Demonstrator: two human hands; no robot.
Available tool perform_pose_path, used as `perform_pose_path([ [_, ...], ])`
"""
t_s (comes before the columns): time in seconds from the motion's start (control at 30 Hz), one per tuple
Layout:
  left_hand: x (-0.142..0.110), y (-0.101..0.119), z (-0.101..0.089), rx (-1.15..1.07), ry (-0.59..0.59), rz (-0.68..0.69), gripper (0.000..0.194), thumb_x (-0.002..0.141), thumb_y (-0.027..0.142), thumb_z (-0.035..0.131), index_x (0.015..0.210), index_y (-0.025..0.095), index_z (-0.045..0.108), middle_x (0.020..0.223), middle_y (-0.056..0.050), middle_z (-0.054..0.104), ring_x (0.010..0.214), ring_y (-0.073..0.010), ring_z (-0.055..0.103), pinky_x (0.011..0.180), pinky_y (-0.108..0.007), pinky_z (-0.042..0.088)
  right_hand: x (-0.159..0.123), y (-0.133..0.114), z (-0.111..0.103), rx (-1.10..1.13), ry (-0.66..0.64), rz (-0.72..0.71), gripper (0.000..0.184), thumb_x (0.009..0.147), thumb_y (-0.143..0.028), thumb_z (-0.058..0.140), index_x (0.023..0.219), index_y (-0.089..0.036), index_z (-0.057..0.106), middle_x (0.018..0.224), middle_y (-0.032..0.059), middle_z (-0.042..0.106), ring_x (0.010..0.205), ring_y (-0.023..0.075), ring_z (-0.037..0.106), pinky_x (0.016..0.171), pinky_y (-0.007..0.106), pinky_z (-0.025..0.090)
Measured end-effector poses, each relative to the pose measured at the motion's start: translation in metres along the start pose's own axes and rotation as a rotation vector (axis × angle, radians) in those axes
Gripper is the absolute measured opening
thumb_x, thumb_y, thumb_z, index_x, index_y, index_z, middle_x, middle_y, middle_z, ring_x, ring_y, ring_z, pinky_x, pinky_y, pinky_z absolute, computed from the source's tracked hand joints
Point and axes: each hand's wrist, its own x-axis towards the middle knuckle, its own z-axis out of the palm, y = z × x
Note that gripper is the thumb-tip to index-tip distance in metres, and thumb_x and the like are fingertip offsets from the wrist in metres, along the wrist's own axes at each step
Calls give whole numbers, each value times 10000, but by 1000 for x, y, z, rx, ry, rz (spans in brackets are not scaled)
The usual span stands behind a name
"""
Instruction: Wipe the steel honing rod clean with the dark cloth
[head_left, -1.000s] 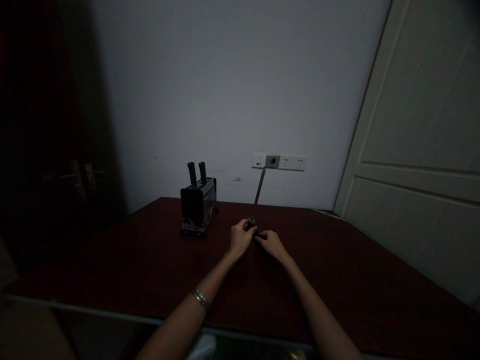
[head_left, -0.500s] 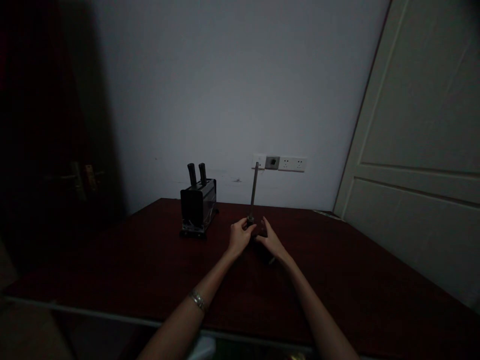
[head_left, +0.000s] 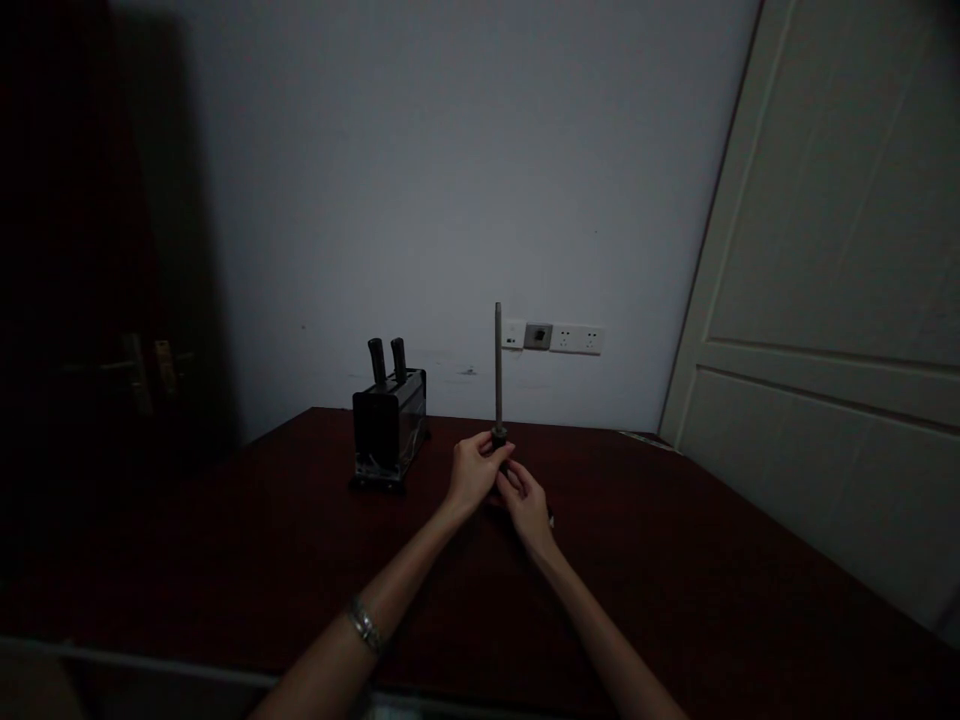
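A slim grey metal rod (head_left: 499,370) stands upright near the middle of the table, with a collar and a short dark lower part at its foot. My left hand (head_left: 472,472) is closed round that dark part, thumb and fingers pinching it just below the collar. Lower and to the right, my right hand (head_left: 528,502) has its fingertips pressed together against the bottom of the same dark part. Beneath my hands lies a dark object, mostly hidden; a small pale bit of it shows at the right. I cannot make out its kind.
A black-and-metal slotted block (head_left: 388,425) with two black handles (head_left: 387,361) sticking up stands at the back left of the dark red table (head_left: 300,540). Wall sockets (head_left: 576,339) are behind the rod. A pale door panel (head_left: 817,330) borders the right side.
The rod has gone from a slight tilt to upright. My right hand has moved from spread fingers to closed fingertips at the rod's dark lower part. The view has shifted slightly.
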Motion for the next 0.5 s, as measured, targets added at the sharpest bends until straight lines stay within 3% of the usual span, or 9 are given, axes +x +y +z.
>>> perform_pose_path([
  [0.13, 5, 25, 12, 49, -66, 21, 188, 715, 266, 638, 802, 102, 667, 798, -81, 697, 773, -191, 646, 634, -226, 488, -10, -25, 2, -61, 184, -98, 461, 675, -492, 642, 994, -177, 536, 908, 102, 666, 744, 219, 656, 619, 318, 542],
  [0.33, 26, 52, 33, -22, -170, 33, 281, 740, 367, 629, 817, 97, 644, 804, -72, 679, 711, -151, 622, 581, -194, 458, -2, -80, -3, -116, 393, -282, 361, 667, -442, 668, 889, -169, 587, 664, 30, 640, 484, 154, 589, 465, 278, 489],
  [0.5, 40, 58, 44, -67, -292, 27, 469, 838, 469, 497, 1125, 104, 566, 907, -92, 671, 837, -173, 626, 737, -264, 477, 31, -131, -9, -229, 492, -405, 311, 652, -411, 681, 827, -162, 614, 641, 26, 630, 496, 153, 589, 442, 266, 496],
])
